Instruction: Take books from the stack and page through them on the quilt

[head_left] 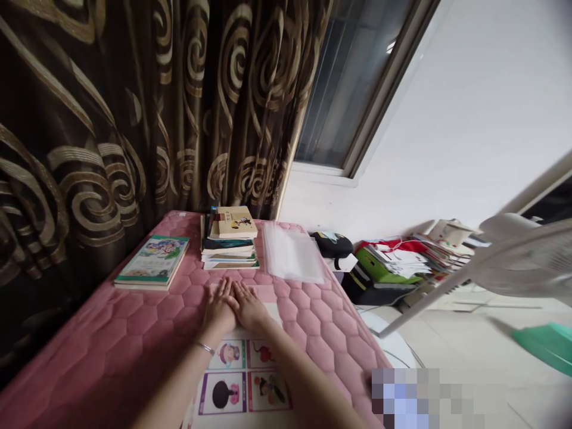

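Where left hand (220,311) and right hand (250,307) lie flat, fingers extended, upon the far part of white, colour-panelled paper (245,387), near centre on pink quilted mattress (147,333): even outward pressure should prevent creases.

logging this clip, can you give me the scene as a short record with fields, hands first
left hand: flat, palm down on picture page
right hand: flat on the page, touching the left
surface: pink mattress
beyond hands: book stack, clear sheets to its right
left side: green-topped books
background: curtain, window, fan
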A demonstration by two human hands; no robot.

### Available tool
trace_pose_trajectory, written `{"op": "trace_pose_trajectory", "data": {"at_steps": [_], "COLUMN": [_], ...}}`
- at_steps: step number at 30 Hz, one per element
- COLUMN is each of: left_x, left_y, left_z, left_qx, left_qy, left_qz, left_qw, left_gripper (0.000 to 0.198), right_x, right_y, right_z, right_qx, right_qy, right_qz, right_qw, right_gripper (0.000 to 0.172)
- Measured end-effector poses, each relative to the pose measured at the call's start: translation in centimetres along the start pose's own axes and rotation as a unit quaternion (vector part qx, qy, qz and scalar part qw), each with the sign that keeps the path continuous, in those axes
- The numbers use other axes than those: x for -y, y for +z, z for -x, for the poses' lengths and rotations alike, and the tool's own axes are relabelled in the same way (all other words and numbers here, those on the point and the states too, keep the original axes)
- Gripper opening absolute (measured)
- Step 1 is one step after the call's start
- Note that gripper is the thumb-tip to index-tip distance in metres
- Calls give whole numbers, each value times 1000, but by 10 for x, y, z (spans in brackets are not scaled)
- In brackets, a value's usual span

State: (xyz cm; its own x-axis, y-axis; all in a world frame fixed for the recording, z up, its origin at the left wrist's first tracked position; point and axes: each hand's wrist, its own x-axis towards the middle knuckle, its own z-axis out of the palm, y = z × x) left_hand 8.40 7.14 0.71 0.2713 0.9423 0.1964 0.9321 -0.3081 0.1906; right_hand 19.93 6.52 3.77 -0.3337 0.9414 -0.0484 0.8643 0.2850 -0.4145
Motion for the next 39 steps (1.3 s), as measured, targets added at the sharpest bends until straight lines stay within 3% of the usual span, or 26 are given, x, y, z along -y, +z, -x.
{"op": "trace_pose_trajectory", "data": {"at_steps": [5, 13, 15, 18, 19, 21, 24, 27, 31, 35, 39], "left_x": [2, 43, 41, 18, 7, -15, -37, -31, -3, 8, 6], "left_y": [-11, -30, -35, -40, -39, -33, -19, -12, -17, -20, -18], "left_z": [0, 8, 6, -1, -4, -8, -7, -1, 6, 6, 5], "left_qx": [18, 43, 42, 8, -2, 1, 51, 48, 29, 40, 47], "left_qy": [-60, -137, -144, -163, -147, -48, 40, 25, -27, -43, -47], "left_qz": [-17, -26, -38, -75, -80, -60, -11, 1, -15, -11, -8], "left_qw": [998, 989, 988, 984, 986, 997, 998, 999, 999, 998, 998], "left_gripper": [57, 59, 58, 55, 56, 59, 57, 54, 55, 54, 52], "right_x": [-26, -40, -41, -42, -42, -43, -43, -42, -39, -21, 6], "right_y": [1, -2, 0, 3, 4, 5, 5, 4, -2, -6, 0], "right_z": [14, 24, 23, 23, 23, 22, 22, 24, 24, 14, -1], "right_qx": [-59, -83, -85, -92, -95, -99, -93, -92, -86, -72, -27], "right_qy": [67, 127, 125, 121, 120, 118, 114, 114, 122, 138, 10], "right_qz": [57, 82, 82, 85, 85, 88, 87, 82, 85, 94, 31], "right_qw": [994, 985, 985, 985, 984, 984, 985, 986, 985, 983, 999], "right_gripper": [63, 64, 65, 67, 67, 66, 62, 61, 63, 66, 65]}}
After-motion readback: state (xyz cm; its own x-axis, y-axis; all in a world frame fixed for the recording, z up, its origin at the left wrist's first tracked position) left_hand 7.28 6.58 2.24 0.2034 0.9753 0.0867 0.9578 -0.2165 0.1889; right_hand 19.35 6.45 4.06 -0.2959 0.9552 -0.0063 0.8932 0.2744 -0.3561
